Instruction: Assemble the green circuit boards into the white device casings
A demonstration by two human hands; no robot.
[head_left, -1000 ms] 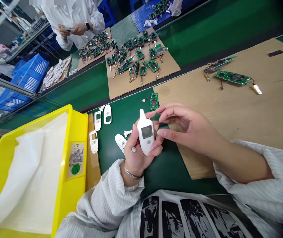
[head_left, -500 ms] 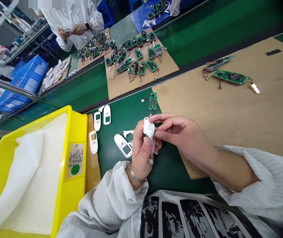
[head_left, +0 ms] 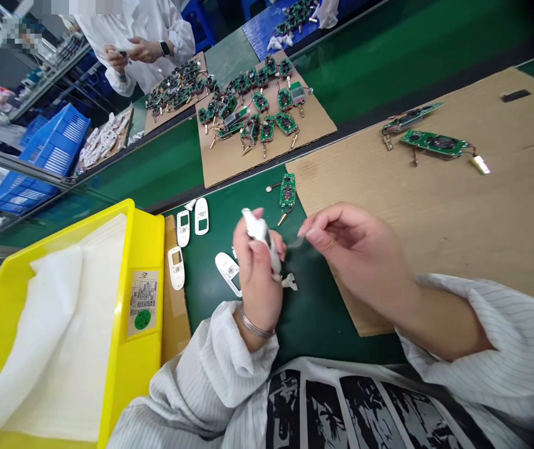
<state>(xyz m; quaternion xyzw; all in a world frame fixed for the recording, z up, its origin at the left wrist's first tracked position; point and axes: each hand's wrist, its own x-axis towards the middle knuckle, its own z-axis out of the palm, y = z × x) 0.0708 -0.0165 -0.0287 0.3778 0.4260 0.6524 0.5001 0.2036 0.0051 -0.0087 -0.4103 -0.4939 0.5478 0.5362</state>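
Observation:
My left hand (head_left: pixel 261 290) is wrapped round a white plastic device housing (head_left: pixel 261 232), tilted with its narrow nozzle end up and to the left. To its right, my right hand (head_left: pixel 364 252) pinches a thin, clear piece of film (head_left: pixel 296 242), blurred and stretching towards the housing; whether it still touches there I cannot tell. Just below the housing shows a small white plastic part (head_left: pixel 290 282). A white shell half (head_left: pixel 227 269) lies left of my left hand, partly covered by it. Beyond my hands rests a green circuit board (head_left: pixel 288 190) with wires.
More white shells (head_left: pixel 176 268) lie beside a yellow bin (head_left: pixel 138 231) at left. Cardboard (head_left: pixel 435 237) on the right bears circuit boards (head_left: pixel 435 144). Across a raised ledge, another cardboard sheet (head_left: pixel 229 165) carries many boards. A co-worker in white (head_left: pixel 140 31) handles something small.
My right hand has drawn away to the right with the film between its fingers. My left hand has shifted left and tilted the housing leftward.

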